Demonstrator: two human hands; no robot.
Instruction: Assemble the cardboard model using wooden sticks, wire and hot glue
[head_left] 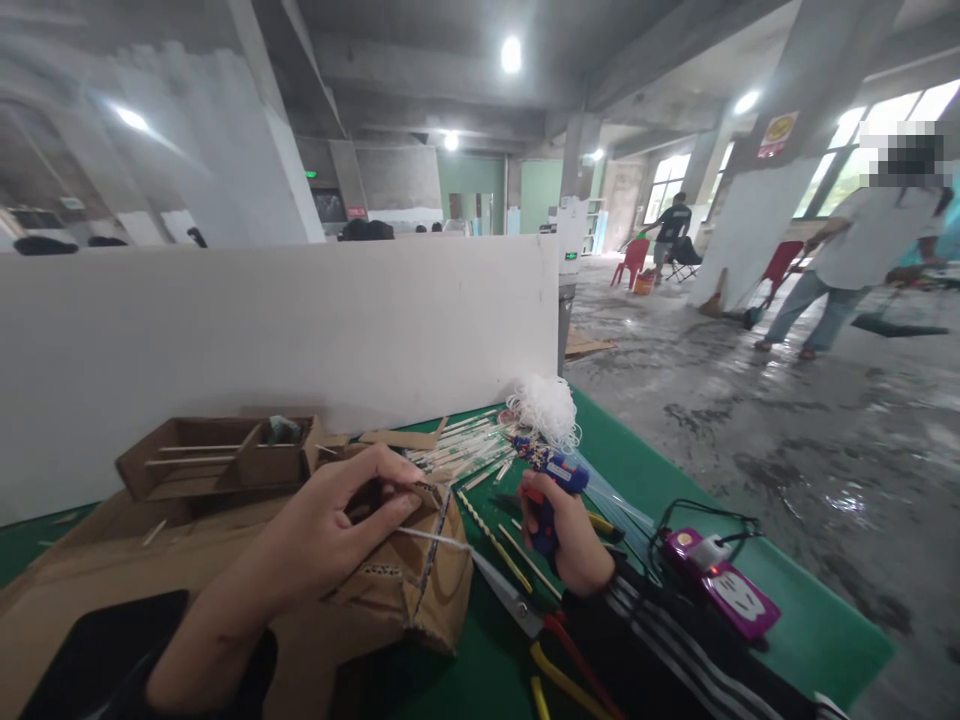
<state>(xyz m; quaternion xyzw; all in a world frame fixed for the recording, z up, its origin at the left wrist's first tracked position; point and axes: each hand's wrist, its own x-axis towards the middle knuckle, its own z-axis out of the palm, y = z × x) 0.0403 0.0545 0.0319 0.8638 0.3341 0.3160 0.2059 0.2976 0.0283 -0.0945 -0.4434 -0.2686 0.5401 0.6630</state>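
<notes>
My left hand (341, 525) is closed over a cut and folded cardboard piece (450, 610). Its thumb and fingertips pinch a white string (433, 537), which runs across the cardboard's top edge. In my right hand (574, 545) is a blue hot glue gun (568, 472), its fingers wrapped round the handle; the nozzle points forward and left, above the sticks. Between the hands lie scissors (517, 603) with red and yellow handles, close to the cardboard's right side. A twisted yellow-and-white rod (480, 522) rests just beyond them.
A cardboard box (199, 445) with compartments stands at the left. Loose sticks (469, 440) and a white string bundle (546, 410) lie by the white partition (300, 340). Clear glue sticks (619, 500) and a purple power strip (724, 590) occupy the right. People stand farther off.
</notes>
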